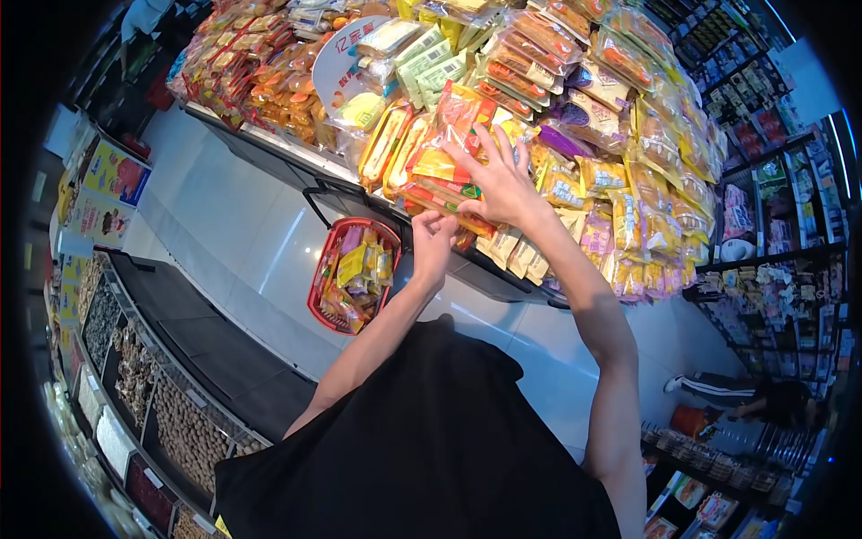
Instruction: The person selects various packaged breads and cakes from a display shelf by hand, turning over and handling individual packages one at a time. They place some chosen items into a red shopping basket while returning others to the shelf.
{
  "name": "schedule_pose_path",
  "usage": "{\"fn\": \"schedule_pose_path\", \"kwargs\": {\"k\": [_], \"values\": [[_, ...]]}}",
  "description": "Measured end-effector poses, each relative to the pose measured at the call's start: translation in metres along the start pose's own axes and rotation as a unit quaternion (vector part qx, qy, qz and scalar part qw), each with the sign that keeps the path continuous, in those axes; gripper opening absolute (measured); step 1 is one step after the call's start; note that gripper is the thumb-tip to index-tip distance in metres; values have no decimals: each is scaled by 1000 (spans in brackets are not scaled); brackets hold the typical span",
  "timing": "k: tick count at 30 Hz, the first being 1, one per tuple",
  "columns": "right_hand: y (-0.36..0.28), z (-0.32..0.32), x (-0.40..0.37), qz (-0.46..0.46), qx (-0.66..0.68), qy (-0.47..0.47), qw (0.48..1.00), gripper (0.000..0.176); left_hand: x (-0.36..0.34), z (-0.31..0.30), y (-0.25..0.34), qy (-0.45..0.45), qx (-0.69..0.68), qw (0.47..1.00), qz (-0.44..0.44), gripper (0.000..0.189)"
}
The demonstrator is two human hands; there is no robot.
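My right hand (499, 181) reaches over the display with fingers spread, resting on or just above an orange-red snack packet (453, 135). Close to the front edge, my left hand (435, 241) has its fingers curled together near the lower end of the stacked packets (440, 193). Whether anything is pinched in it is hidden. Yellow-and-red long packets (386, 148) lie just left of the orange-red one. A red shopping basket (314, 286) holding several yellow and brown packets (356, 268) is below, left of my left hand.
A round white sign (334, 65) stands among the heaped snacks. Bins of dry goods (184, 427) line the left, shelves (763, 207) the right. Another person (781, 400) is at the lower right, and one more (144, 20) at the upper left. Tiled floor (242, 211) runs between.
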State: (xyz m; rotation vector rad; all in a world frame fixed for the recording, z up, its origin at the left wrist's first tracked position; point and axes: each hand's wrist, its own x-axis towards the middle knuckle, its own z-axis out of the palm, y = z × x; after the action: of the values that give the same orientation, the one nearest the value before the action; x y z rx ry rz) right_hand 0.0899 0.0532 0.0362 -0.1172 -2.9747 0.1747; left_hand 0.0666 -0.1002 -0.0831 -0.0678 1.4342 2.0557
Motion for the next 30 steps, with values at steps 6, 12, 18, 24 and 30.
{"fn": "schedule_pose_path", "kwargs": {"k": [6, 12, 18, 24, 30], "values": [[3, 3, -3, -17, 12, 27, 999, 106, 3, -2, 7, 1, -59, 997, -45, 32], [4, -13, -6, -30, 6, 25, 999, 105, -2, -7, 17, -12, -94, 993, -70, 23], [-9, -44, -31, -31, 31, 119, 992, 88, -10, -38, 2, -10, -37, 999, -30, 22], [-68, -19, -62, -112, 263, 176, 942, 44, -33, -123, -33, 88, 68, 993, -36, 16], [-114, 79, -85, -168, 376, 18, 911, 30, -74, -250, -61, 249, 298, 921, -41, 13]]}}
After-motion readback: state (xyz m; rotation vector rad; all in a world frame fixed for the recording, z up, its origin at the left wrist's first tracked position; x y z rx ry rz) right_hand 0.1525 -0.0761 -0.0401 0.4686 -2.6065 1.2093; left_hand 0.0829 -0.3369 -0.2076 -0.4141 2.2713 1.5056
